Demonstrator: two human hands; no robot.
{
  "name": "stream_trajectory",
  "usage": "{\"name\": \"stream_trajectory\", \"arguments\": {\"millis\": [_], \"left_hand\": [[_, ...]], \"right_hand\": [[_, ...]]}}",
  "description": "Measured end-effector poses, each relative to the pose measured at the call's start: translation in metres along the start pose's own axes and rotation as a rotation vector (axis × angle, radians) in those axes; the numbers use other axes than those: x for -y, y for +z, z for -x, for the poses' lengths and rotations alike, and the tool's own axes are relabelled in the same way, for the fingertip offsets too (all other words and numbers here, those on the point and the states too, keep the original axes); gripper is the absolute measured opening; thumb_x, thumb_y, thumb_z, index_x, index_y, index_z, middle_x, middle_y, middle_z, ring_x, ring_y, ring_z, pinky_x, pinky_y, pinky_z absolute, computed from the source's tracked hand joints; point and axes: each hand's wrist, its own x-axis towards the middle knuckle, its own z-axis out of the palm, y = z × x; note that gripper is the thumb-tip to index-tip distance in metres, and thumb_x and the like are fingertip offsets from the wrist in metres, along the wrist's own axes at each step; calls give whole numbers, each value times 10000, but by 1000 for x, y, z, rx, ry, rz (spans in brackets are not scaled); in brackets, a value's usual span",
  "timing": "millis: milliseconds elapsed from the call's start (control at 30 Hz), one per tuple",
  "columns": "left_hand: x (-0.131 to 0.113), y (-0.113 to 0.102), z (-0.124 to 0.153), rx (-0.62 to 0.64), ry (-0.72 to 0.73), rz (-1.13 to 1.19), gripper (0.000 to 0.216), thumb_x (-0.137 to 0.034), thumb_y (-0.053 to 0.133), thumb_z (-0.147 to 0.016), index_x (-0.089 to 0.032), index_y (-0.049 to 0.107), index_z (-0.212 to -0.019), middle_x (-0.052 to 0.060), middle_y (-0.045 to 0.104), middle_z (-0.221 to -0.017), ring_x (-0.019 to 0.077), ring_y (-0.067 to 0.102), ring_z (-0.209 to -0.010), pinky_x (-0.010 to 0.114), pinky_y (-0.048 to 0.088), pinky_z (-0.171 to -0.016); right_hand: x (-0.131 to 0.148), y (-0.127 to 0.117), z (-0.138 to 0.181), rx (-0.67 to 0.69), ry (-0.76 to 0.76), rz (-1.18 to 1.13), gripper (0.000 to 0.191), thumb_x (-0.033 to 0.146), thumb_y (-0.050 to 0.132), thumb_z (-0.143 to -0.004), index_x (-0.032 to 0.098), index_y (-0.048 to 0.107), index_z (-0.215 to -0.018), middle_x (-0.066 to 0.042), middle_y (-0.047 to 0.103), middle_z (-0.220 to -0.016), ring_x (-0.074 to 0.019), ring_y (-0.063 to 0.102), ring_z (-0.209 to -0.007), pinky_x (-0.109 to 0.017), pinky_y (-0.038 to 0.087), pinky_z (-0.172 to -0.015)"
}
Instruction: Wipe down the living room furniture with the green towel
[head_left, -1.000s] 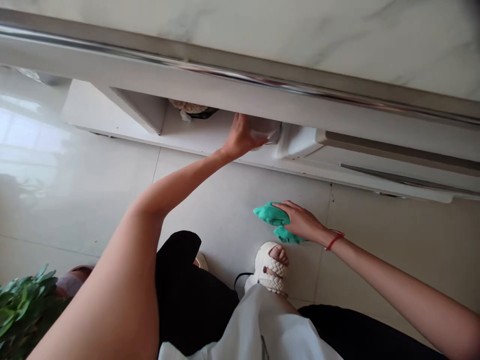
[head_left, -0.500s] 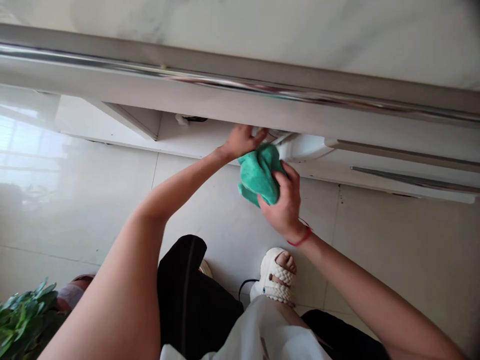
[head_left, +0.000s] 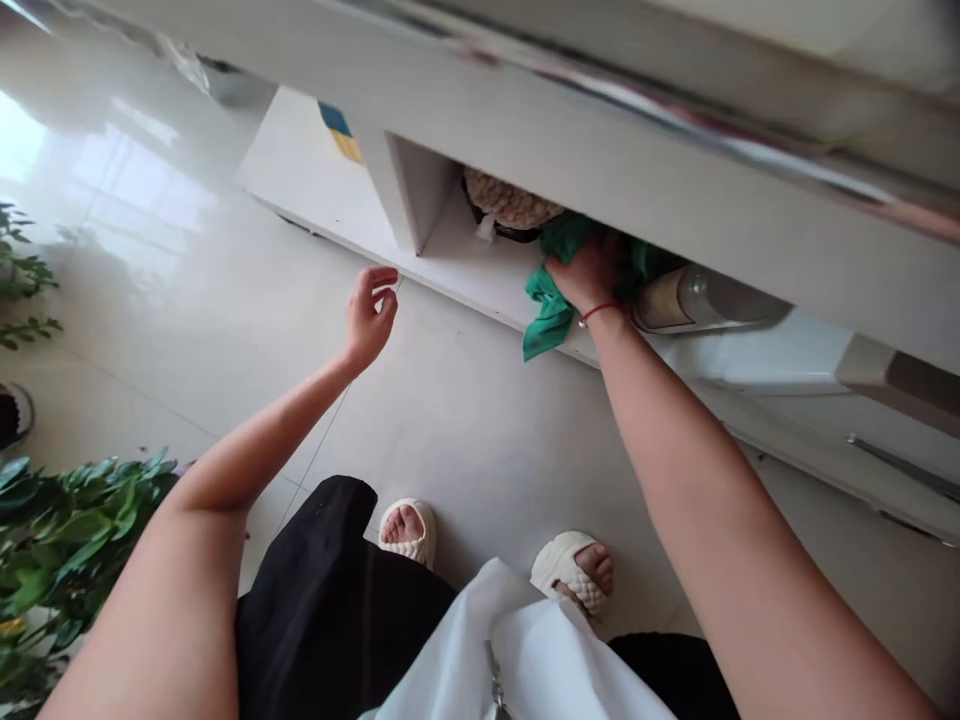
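Note:
My right hand [head_left: 589, 272] reaches into the low opening of the white cabinet [head_left: 495, 275], its fingers partly hidden behind the upper edge. It grips a green cloth [head_left: 551, 320], one corner of which hangs over the cabinet's lower edge. Just right of this hand, a clear bottle with a brown label [head_left: 697, 298] lies inside. Left of the cloth is a dark container [head_left: 517, 234] with a pinkish, bumpy thing [head_left: 510, 200] in it. My left hand [head_left: 371, 318] hovers over the floor in front of the cabinet, holding nothing, its fingers loosely bent and apart from the thumb.
A metal-trimmed edge [head_left: 600, 85] runs above the opening. An upright divider [head_left: 405, 190] bounds it on the left. Green plants [head_left: 82, 530] stand at lower left. White sandals [head_left: 574, 575] are on the tiled floor [head_left: 465, 420] below.
My right hand has carried the cloth from in front of the cabinet into the opening. My left hand has come out and moved left. The view has shifted, showing the bottle and container more fully.

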Motion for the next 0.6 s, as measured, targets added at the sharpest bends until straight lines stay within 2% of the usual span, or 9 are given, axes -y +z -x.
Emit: {"name": "stream_trajectory", "arguments": {"millis": [67,133,200,300,367,433,500,600], "left_hand": [[0,-7,-9,14,4,-49,194,-232,625,-957,-251,654,-1148,77,721,-1206,179,720,-1145,293,653,-959],[0,3,-23,59,15,-92,277,-200,645,-934,-258,664,-1204,86,698,-1282,172,717,-1122,286,647,-944],[1,33,-44,116,25,-116,378,-195,702,-908,-265,653,-1277,102,660,-1375,177,716,-1102,301,640,-939],[0,98,-82,133,-12,-169,493,-253,854,-834,-238,645,-1279,125,635,-1413,232,706,-1152,351,619,-986],[-3,138,-107,118,-128,-264,459,-358,872,-858,-189,649,-1222,128,640,-1379,251,672,-1251,349,582,-1043],[-6,161,-123,128,-245,-338,371,-446,774,-951,-160,649,-1151,111,653,-1319,221,634,-1310,313,542,-1075],[-8,164,-128,134,-261,-334,304,-456,714,-996,-170,644,-1068,85,677,-1238,183,629,-1283,282,525,-1078],[-14,133,-110,69,-116,-299,275,-387,811,-926,-197,620,-986,64,694,-1118,199,658,-1176,312,550,-1045]], "right_hand": [[8,7,20,-38,181,82,487,307,655,-972,143,570,-1423,-253,365,-1652,-482,317,-1503,-848,288,-1161],[21,18,39,-43,221,155,469,287,680,-943,108,601,-1369,-277,315,-1670,-476,320,-1471,-828,352,-1116],[35,30,52,-43,162,188,456,265,691,-920,92,626,-1336,-275,353,-1637,-457,354,-1435,-782,420,-1074],[51,40,62,-60,133,220,473,280,697,-914,123,630,-1355,-235,423,-1570,-442,400,-1401,-731,479,-1037],[56,42,64,-51,125,244,486,319,676,-947,135,608,-1393,-228,447,-1531,-437,415,-1390,-706,495,-1039],[59,43,65,-41,125,259,502,348,646,-981,117,582,-1423,-243,444,-1521,-431,410,-1394,-671,506,-1050],[63,46,63,-36,121,264,503,334,638,-988,93,571,-1424,-257,426,-1535,-430,400,-1398,-643,510,-1055],[82,57,50,-6,38,253,478,318,620,-1003,84,563,-1415,-253,402,-1572,-433,374,-1417,-629,498,-1076]]}}
